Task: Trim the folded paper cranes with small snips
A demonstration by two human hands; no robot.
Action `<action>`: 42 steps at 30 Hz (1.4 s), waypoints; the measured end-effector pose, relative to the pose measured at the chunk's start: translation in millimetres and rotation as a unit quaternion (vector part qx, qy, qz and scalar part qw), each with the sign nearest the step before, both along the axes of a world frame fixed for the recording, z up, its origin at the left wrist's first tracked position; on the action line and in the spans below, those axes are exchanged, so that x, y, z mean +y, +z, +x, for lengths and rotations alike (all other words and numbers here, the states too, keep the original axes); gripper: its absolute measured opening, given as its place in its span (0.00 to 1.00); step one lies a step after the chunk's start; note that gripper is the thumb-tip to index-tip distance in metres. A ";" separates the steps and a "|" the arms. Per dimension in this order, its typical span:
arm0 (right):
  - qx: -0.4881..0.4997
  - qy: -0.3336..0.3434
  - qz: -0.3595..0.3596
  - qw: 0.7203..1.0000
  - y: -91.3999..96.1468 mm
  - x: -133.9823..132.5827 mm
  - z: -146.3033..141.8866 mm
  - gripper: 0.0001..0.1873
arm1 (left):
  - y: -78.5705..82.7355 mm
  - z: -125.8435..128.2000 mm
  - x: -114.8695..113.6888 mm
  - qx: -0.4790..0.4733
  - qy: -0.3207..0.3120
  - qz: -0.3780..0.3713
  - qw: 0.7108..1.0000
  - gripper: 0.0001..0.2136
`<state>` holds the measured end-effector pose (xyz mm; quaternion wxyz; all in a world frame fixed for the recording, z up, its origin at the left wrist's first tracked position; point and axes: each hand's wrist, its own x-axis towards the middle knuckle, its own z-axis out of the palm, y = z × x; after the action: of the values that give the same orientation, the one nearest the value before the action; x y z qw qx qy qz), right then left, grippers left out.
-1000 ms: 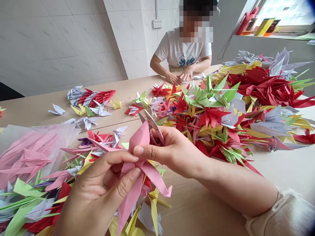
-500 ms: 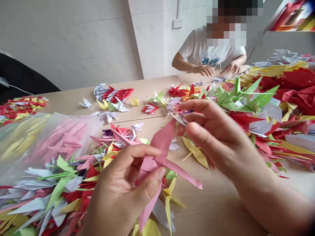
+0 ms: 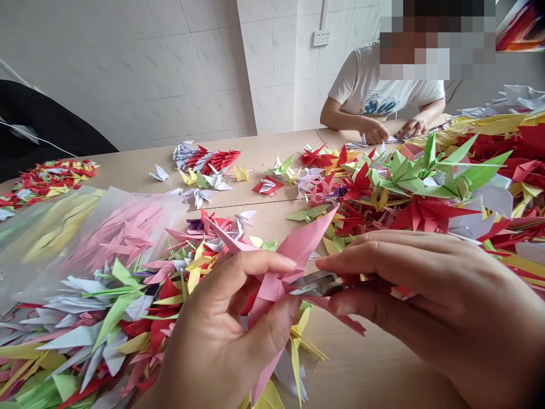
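Note:
Pinched between the thumb and fingers of my left hand (image 3: 242, 312) is a pink paper crane (image 3: 304, 238), its wings and points spread out. My right hand (image 3: 426, 301) is closed around a small pair of metal pliers (image 3: 319, 283). The jaws of the pliers reach the middle of the crane, close to my left thumb; their tips are partly hidden in the folds. A yellow paper crane (image 3: 301, 335) lies on the table just below the pink one.
Mixed paper cranes (image 3: 102, 318) heap at the left, beside clear bags of pink cranes (image 3: 123, 233) and yellow ones. A larger pile (image 3: 460, 170) fills the right. Across the table (image 3: 136, 170), a person in a white shirt (image 3: 374, 91) handles paper.
My right hand has come down and turned, bringing the pliers from the crane's upper tip to its middle. My left hand still holds the crane. The view has shifted slightly.

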<state>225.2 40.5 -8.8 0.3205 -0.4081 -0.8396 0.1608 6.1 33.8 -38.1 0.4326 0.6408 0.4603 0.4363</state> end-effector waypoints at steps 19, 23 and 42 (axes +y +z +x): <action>-0.018 -0.021 0.019 0.999 -11.0 3.0 -6.9 0.09 | -8.1 26.7 -17.8 0.050 0.220 0.123 0.966 0.17; -0.012 -0.021 -0.001 1.000 -9.8 1.5 -5.8 0.06 | -8.0 23.6 -16.9 0.039 0.205 0.115 0.971 0.16; -0.006 -0.027 -0.006 1.000 -6.0 -0.8 -5.3 0.05 | -4.5 24.2 -15.6 -0.004 0.185 0.093 0.978 0.16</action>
<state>219.9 39.6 -14.8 0.3172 -0.4335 -0.8293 0.1542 30.2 18.3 -42.7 0.2848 0.5798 0.5266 0.5527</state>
